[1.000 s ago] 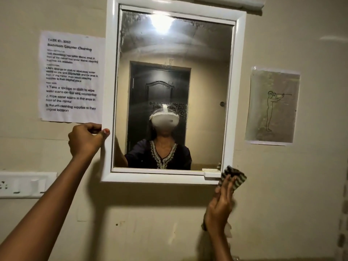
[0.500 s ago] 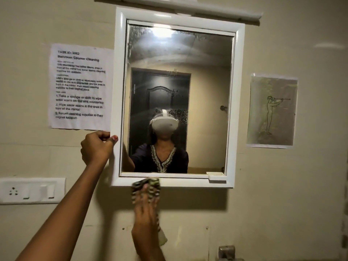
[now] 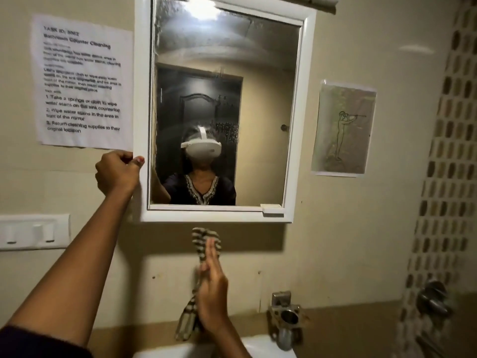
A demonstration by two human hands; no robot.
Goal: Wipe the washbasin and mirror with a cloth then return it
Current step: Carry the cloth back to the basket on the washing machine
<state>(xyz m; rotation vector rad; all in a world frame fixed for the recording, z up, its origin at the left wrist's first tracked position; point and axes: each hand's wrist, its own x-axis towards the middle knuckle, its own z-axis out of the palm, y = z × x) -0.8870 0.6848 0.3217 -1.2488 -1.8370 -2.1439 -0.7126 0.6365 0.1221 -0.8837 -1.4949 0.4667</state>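
Observation:
A white-framed mirror (image 3: 222, 107) hangs on the beige wall, its glass hazy and smeared near the top and centre. My left hand (image 3: 117, 174) grips the frame's left edge, thumb on the front. My right hand (image 3: 211, 293) holds a striped cloth (image 3: 204, 241) flat against the wall just below the mirror's bottom edge; the cloth's tail (image 3: 187, 319) dangles beneath my palm. The rim of the white washbasin (image 3: 260, 348) shows at the bottom of the view.
A metal tap (image 3: 285, 321) juts from the wall above the basin. A printed task sheet (image 3: 82, 81) is left of the mirror, a drawing (image 3: 343, 127) right of it. A switch plate (image 3: 33, 232) sits low left. Another metal valve (image 3: 435, 298) is at the right by mosaic tiles.
My right hand swept the cloth along the mirror's bottom frame from its right corner to the left, then dropped below the frame onto the wall. The left hand kept its grip on the frame.

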